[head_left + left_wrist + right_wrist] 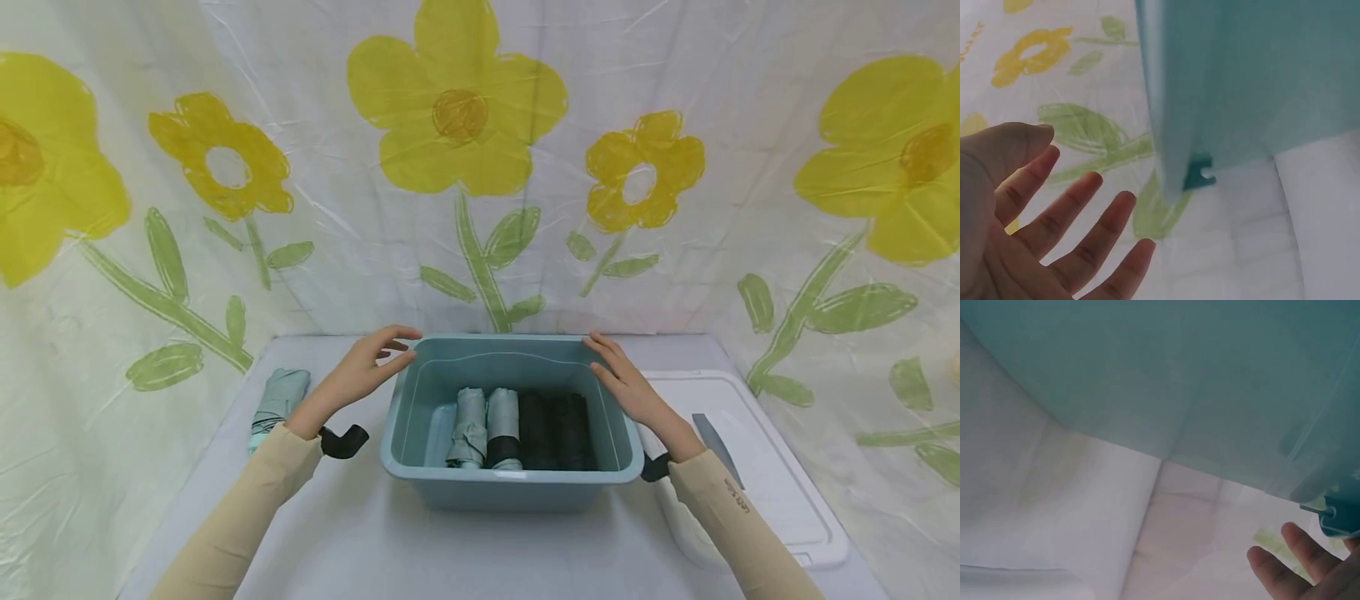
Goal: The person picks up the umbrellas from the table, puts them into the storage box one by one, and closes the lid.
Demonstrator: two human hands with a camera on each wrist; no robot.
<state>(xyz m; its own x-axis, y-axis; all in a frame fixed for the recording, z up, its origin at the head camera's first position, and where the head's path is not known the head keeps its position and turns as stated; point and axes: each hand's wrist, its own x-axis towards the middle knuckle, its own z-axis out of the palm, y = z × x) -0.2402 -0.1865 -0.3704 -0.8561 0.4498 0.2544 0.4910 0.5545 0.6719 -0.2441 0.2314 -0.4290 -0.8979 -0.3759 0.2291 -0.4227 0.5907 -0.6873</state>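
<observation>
A blue-green plastic storage bin (517, 493) stands on the table between my hands. Inside it, two pale teal rolled cloth bundles (470, 421) lie beside several black rolls (555, 429); the second pale one has a black band. My left hand (367, 362) is just off the bin's left rim, its fingers spread and loosely bent with nothing between them. At the far right corner, the fingers of my right hand (628, 385) lie along the rim, fairly straight. The right wrist view has those fingertips (1266, 562) close to a small dark teal fitting under the rim.
Left of the bin, another pale teal bundle (281, 398) with dark cords lies on the table, partly behind my left forearm. A white lid (787, 500) with a grey strip (716, 446) lies at the right, under my right forearm. A flowered curtain (322, 275) hangs behind.
</observation>
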